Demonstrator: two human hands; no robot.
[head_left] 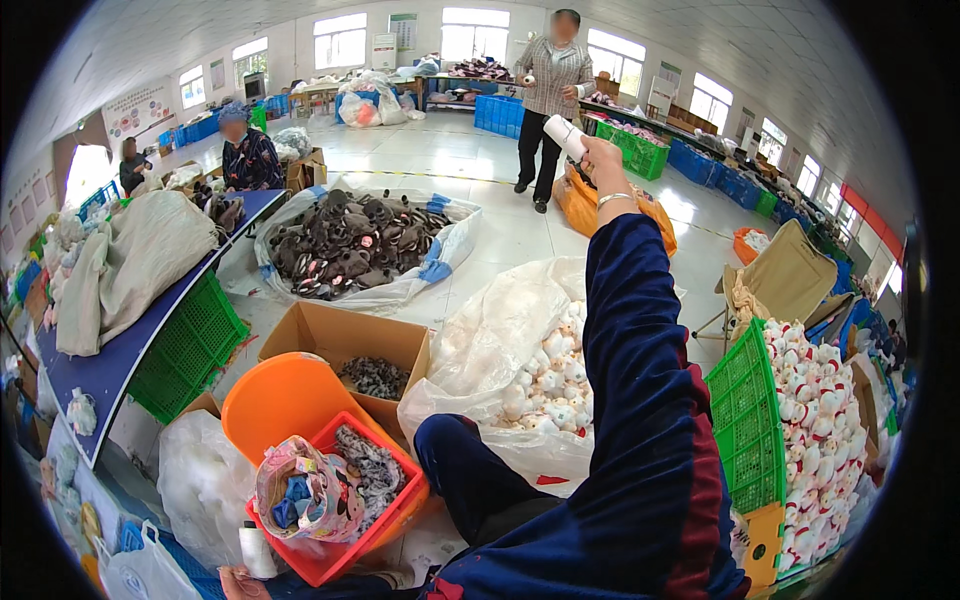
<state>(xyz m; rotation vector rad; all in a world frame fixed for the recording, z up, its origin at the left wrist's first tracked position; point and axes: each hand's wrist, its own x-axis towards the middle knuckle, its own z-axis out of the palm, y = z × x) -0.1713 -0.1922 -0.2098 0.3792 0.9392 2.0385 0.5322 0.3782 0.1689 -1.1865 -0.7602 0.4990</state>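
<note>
My right arm stretches far forward in a dark blue sleeve with a red stripe. At its end my right hand [603,162] is closed around the lower end of a white thread spool [566,136], which tilts up to the left. Low at the left, my left hand [243,584] is partly cut off by the picture's edge. Its fingers are curled at the base of another white thread spool [257,553], beside a red basket [324,570]. That basket holds a patterned cloth bag [335,497] with blue pieces inside, and grey fluffy pieces [372,468].
Ahead stands a person [553,85] with a small white object in one hand. Dark plush pieces [350,240] fill a large sack; white plush pieces [550,375] lie in a clear bag [480,335]. Around me are an orange chair [285,395], a cardboard box [325,340] and a green crate [748,425].
</note>
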